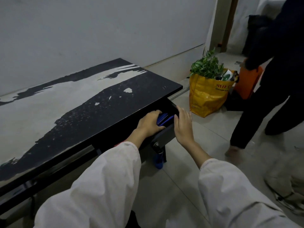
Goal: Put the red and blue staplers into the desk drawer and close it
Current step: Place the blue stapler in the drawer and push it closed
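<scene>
The desk drawer (166, 134) is pulled out under the right end of the black desk (98, 102). My left hand (150, 123) reaches into it and is closed around the blue stapler (164, 119), which lies inside the drawer. My right hand (183, 125) rests with spread fingers on the drawer's right front corner, holding nothing. A small patch of red (119, 143) shows beside my left sleeve; I cannot tell whether it is the red stapler.
A key with a blue tag (158, 159) hangs from the drawer lock. On the floor to the right stands a yellow bag (207, 94) with a plant. A person in dark clothes (269, 79) stands beside it near an orange container (246, 84).
</scene>
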